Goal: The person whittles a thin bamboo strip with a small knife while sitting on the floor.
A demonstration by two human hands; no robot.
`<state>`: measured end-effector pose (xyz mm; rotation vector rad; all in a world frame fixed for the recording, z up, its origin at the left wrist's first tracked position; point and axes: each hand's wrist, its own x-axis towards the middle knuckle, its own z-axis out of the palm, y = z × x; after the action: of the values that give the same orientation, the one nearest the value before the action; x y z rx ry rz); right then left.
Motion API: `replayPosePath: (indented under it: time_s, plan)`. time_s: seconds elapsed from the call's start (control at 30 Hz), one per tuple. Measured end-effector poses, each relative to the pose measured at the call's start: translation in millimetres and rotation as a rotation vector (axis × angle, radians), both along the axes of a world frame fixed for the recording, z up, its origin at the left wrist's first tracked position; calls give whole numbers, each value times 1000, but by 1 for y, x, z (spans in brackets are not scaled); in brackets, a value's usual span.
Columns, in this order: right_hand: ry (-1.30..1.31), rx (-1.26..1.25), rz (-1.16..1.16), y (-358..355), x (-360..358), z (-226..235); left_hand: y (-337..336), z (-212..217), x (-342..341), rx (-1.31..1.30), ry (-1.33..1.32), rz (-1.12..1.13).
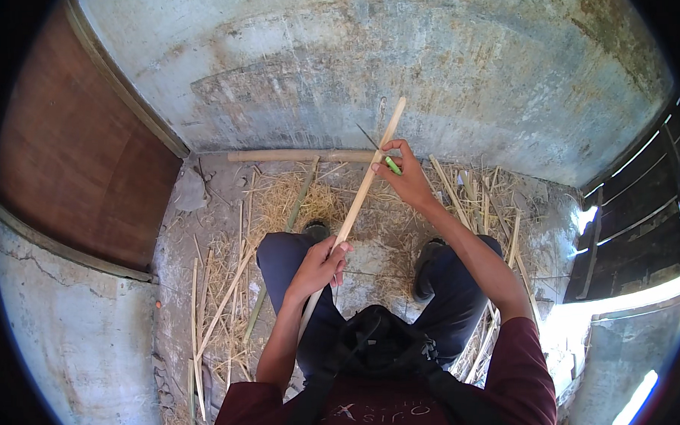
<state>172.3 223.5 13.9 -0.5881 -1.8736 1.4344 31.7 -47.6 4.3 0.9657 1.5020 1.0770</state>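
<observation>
A long pale strip, apparently split bamboo (360, 196), slants from beside my left thigh up toward the far wall. My left hand (319, 267) is closed around its lower part, above my left knee. Farther up, my right hand (406, 174) grips a knife with a green handle (393, 165). The thin dark blade (366, 136) points up and left, crossing close to the strip. My right thumb and fingertips meet the strip's edges there. Whether the blade touches the strip, I cannot tell.
Thin strips (225, 305) and curly shavings (283, 203) litter the floor on both sides. A thick bamboo pole (300, 155) lies along the foot of the stained wall (291, 102). A brown panel (83, 154) stands at left, dark slats (632, 217) at right.
</observation>
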Motion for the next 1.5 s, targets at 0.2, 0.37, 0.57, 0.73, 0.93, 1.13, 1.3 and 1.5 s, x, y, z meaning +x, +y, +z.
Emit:
replayPosePath:
  time_s: [0.2,0.37,0.57,0.73,0.93,1.13,1.3,1.5]
  plan:
    - [-30,-81,-70,6,3,1,-2,7,4,9,-19,-1]
    - [-3,-166,-160,13,9,16,-17,1,4,10,23,-34]
    - [146,-151,-261,26,12,28,-44,6,1,-64,21,-225]
    - [183,-226,-320,33,16,39,-62,1,6,1,44,-208]
    - [268,-296,-297,35,21,48,-69,6,4,85,17,-60]
    - [202,-294,-268,35,25,42,-55,23,3,94,-75,74]
    - [106,-208,-251,26,16,36,-37,23,10,130,-108,105]
    - [153,-161,-128,27,8,16,-9,6,13,141,-175,100]
